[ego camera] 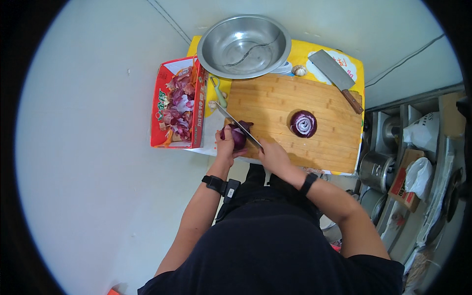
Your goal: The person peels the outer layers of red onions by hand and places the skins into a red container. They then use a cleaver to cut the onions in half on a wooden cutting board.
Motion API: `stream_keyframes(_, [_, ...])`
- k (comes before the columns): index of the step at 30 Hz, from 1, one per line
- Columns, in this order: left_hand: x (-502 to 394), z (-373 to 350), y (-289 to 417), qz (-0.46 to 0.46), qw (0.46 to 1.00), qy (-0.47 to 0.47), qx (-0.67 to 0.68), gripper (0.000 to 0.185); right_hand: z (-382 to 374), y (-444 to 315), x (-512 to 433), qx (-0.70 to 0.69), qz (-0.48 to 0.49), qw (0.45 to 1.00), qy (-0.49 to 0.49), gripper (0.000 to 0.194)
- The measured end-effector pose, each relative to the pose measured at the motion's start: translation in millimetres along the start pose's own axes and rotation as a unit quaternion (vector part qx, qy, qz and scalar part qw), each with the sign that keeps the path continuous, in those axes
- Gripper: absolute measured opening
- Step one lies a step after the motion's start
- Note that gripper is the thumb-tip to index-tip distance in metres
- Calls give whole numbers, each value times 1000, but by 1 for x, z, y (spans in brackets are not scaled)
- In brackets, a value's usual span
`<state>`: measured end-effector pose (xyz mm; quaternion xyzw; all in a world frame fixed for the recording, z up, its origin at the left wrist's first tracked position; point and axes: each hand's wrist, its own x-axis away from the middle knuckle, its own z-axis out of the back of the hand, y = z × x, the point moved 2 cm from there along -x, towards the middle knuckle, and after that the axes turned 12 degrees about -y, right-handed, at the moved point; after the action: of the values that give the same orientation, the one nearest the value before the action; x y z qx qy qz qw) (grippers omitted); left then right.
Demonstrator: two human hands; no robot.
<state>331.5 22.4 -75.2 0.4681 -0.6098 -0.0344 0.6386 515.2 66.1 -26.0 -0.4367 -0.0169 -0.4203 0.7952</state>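
Observation:
My left hand [226, 144] grips a red onion [238, 139] at the left front edge of a bamboo cutting board [273, 99]. In my right hand [274, 156] is the handle of a kitchen knife [239, 125], its blade slanting up and left across the onion. A loosened dark piece of onion skin [246, 124] sticks out beside the blade. Another red onion [303, 124], its cut face with pale rings turned up, rests on the board to the right of my hands.
A red cardboard box [202, 110] of onion skins [180, 103] stands left of the board. Behind are a steel basin [243, 48] and a garlic bulb [299, 70]. A cleaver [333, 70] lies at the back right, its handle over the board. A green peeler [219, 93] lies near the box.

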Motion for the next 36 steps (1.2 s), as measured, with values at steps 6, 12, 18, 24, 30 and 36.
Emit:
stream_keyframes(6, [-10,17,-7,-2,998,-41,53,67,63,37,108,67,-68,988,122,17])
stream_keyframes(12, [-14,30,-15,4,975,-153,162,60,70,121,172,153,-139,908,364,54])
stream_keyframes(18, [5,45,-13,4,943,-240,230,69,43,194,145,194,-277,882,328,59])
stream_keyframes(24, [17,52,-11,-3,934,-252,255,69,67,140,132,266,-248,862,354,57])
stream_keyframes(30, [16,57,-15,-5,921,-271,282,66,50,-9,-14,103,208,964,128,64])
stream_keyframes(36, [46,83,-8,-43,925,-260,273,67,-19,-28,-131,255,96,962,-27,59])
